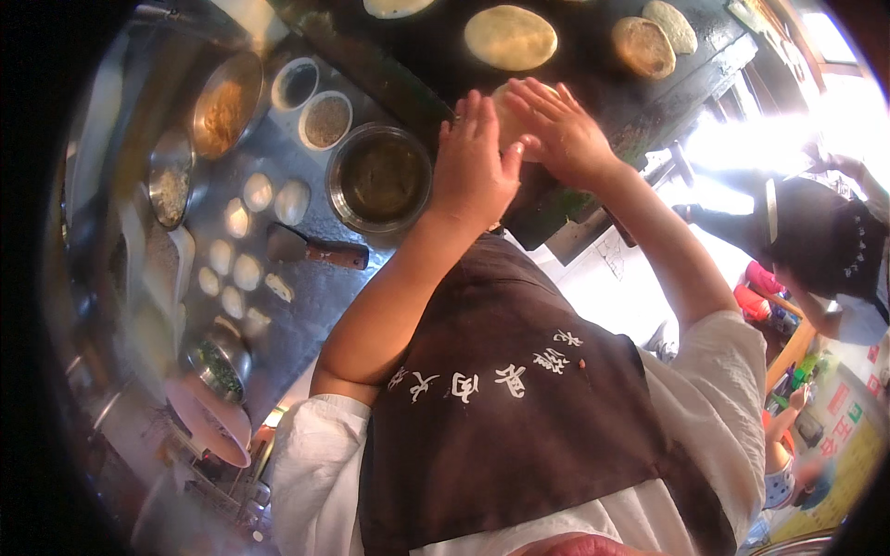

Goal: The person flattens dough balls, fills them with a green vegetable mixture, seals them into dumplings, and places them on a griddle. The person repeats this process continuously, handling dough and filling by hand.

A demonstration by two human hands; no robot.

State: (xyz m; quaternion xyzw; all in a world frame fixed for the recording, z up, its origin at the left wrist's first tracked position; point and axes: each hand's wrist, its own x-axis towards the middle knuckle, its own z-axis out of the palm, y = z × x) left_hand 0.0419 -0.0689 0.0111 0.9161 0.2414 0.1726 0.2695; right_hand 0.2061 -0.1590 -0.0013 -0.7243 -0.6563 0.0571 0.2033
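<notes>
A flat round of dough (pixel 513 128) lies under my two hands at the near edge of the dark griddle (pixel 431 42). My right hand (pixel 560 135) covers much of it, palm down, with its fingers spread across the top. Along its left side is my left hand (pixel 480 160), thumb apart from the long fingers. The palms are hidden, and how firmly they touch the dough cannot be seen. Just beyond, a pale oval flatbread (pixel 511 37) rests on the griddle. Two browner flatbreads (pixel 643 47) overlap at the upper right.
Left of my hands stands a metal bowl of dark liquid (pixel 386 177). A wooden-handled scraper (pixel 337 254) and several dough balls (pixel 247 271) lie on the metal worktop (pixel 313 299). Filling bowls (pixel 221 115) stand farther left. At right, another person (pixel 817 229) wears a dark apron.
</notes>
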